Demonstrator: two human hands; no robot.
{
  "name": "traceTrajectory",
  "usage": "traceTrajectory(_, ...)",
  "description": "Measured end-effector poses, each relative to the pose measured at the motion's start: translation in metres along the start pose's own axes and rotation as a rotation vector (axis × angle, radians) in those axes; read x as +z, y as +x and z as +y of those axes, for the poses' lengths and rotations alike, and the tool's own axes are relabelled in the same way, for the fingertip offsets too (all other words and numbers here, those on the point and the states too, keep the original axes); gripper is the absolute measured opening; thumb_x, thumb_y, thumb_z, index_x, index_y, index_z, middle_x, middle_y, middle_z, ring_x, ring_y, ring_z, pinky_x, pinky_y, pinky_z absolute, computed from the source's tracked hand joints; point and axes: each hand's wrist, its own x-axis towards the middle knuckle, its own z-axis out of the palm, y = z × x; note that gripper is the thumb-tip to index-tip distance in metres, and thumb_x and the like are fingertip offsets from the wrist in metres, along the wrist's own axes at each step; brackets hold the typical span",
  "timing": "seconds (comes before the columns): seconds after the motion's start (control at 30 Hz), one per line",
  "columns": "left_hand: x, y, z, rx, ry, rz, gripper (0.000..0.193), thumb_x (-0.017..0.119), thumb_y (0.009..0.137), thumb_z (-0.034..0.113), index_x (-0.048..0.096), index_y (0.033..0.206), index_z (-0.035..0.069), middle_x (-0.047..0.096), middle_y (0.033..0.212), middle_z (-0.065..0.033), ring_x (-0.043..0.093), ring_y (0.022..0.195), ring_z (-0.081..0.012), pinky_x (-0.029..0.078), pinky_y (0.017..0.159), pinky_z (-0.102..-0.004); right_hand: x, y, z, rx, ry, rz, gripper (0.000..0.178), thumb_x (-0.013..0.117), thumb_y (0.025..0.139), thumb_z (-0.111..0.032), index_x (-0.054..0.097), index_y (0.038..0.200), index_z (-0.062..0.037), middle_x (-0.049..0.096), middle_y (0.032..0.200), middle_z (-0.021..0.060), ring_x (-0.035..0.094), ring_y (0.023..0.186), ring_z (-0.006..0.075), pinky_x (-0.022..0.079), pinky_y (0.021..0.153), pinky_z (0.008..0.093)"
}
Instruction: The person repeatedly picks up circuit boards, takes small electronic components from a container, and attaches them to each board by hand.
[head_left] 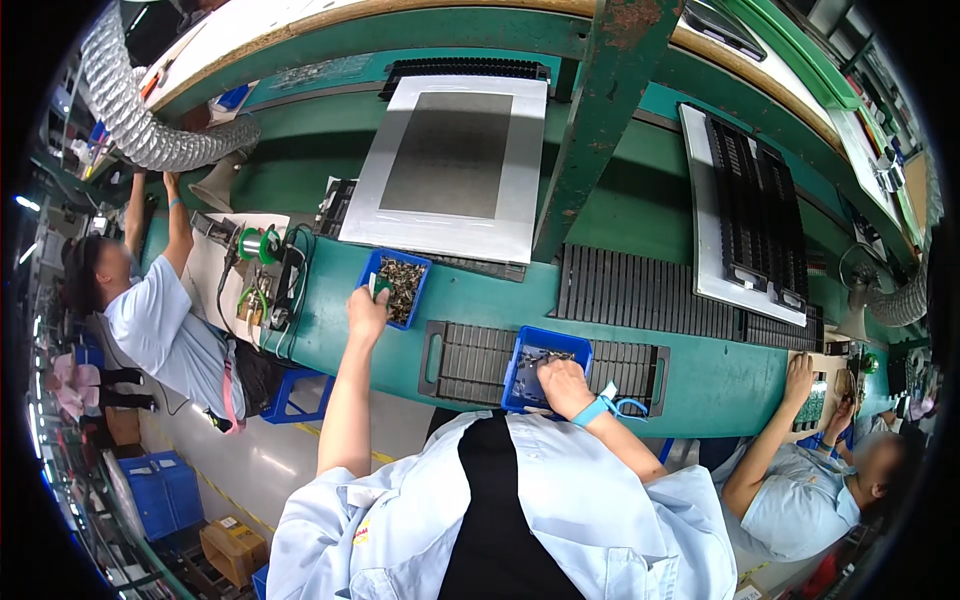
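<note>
My left hand [367,312] is closed at the near left edge of a blue bin [408,322] on the green bench. Between its fingers is a small green piece [381,287], too small to make out fully. Many small metal-and-dark parts [404,278] fill that bin. My right hand [565,387], with a blue strap around the wrist, reaches into a second blue bin [512,376]. Its fingers are bent down together among small dark parts [532,356]; what they pinch is hidden. This bin rests on a black slotted tray [462,362].
A white-framed panel [364,215] lies ahead of me, and black racks [755,205] lie on a white board at right. A green post [590,130] rises between them. Solder wire [259,245] stands at left. Co-workers [165,310] sit on both sides.
</note>
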Motion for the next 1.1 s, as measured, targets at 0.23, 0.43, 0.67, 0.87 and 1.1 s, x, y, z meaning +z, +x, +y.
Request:
traceTrajectory(0.23,0.011,-0.014,0.000,0.155,0.414,0.087,0.010,0.051,0.082,0.006,0.053,0.085,-0.003,0.057,0.068,-0.0125,0.058,0.055,-0.0174,0.047,0.046,-0.0229,-0.035,0.008,-0.002,0.303,0.777,0.008,0.005,0.052,0.076,-0.003,0.056,0.075,0.0007,0.057,0.062,0.0094,0.054,0.050,0.0179,0.043,0.048,0.0259)
traceTrajectory(0.43,0.071,-0.094,0.060,-0.068,-0.345,-0.587,0.016,0.051,0.085,0.009,0.050,0.092,-0.005,0.057,0.076,-0.0103,0.057,0.060,-0.0145,0.048,0.055,-0.0204,-0.058,0.017,-0.011,0.403,1.470,0.004,0.009,0.055,0.080,-0.001,0.058,0.086,0.0043,0.059,0.068,0.0087,0.053,0.055,0.0098,0.043,0.051,0.0180)
traceTrajectory(0.67,0.086,-0.119,0.073,-0.221,-0.668,-0.764,0.017,0.051,0.086,0.009,0.050,0.094,-0.005,0.058,0.078,-0.0102,0.057,0.063,-0.0127,0.048,0.056,-0.0196,-0.066,0.018,-0.017,0.412,1.523,0.111,0.010,0.054,0.081,-0.001,0.060,0.087,0.0041,0.060,0.065,0.0077,0.053,0.054,0.0096,0.042,0.049,0.0168)
traceTrajectory(0.87,0.087,-0.122,0.076,-0.276,-0.765,-0.787,0.016,0.050,0.086,0.009,0.050,0.094,-0.005,0.058,0.079,-0.0103,0.057,0.065,-0.0121,0.048,0.056,-0.0193,-0.062,0.017,-0.020,0.397,1.389,0.230,0.009,0.055,0.077,0.002,0.060,0.084,0.0042,0.061,0.066,0.0075,0.053,0.054,0.0099,0.042,0.048,0.0181)
traceTrajectory(1.1,0.088,-0.124,0.079,-0.252,-0.744,-0.755,0.018,0.052,0.085,0.010,0.049,0.095,-0.006,0.058,0.079,-0.0117,0.059,0.067,-0.0143,0.046,0.055,-0.0189,-0.063,0.014,-0.019,0.359,1.160,0.202,0.012,0.056,0.074,0.004,0.060,0.085,0.0045,0.062,0.070,0.0071,0.054,0.053,0.0110,0.041,0.047,0.0198)
